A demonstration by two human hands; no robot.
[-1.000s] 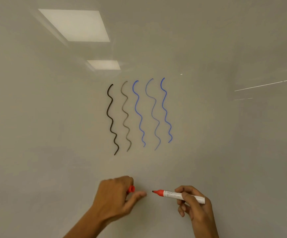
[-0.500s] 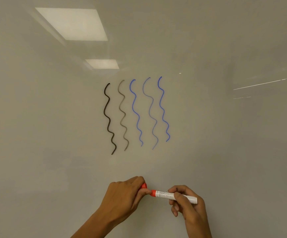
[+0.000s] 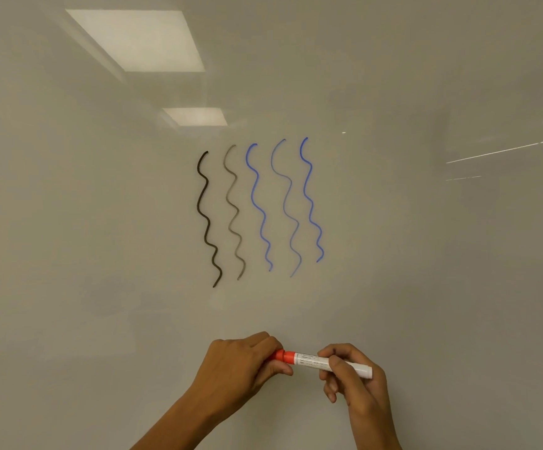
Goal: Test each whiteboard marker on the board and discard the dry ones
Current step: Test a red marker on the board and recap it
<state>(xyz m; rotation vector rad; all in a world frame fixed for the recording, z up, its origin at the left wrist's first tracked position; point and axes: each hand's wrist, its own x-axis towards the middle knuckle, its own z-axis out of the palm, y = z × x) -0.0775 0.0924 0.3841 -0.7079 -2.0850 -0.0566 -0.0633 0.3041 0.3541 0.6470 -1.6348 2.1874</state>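
Nearest the camera, the left hand (image 3: 241, 368) pinches the red plastic cap (image 3: 278, 356) and the right hand (image 3: 354, 378) grips the white barrel of the red-collared whiteboard marker (image 3: 328, 363). The marker's long axis lies horizontal between both hands, cap end leftward. Beyond, the glossy white whiteboard (image 3: 425, 254) carries five wavy test strokes (image 3: 260, 209), no red one.

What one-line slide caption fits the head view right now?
Left hand grips red cap on marker held by right hand, below five squiggles on whiteboard.
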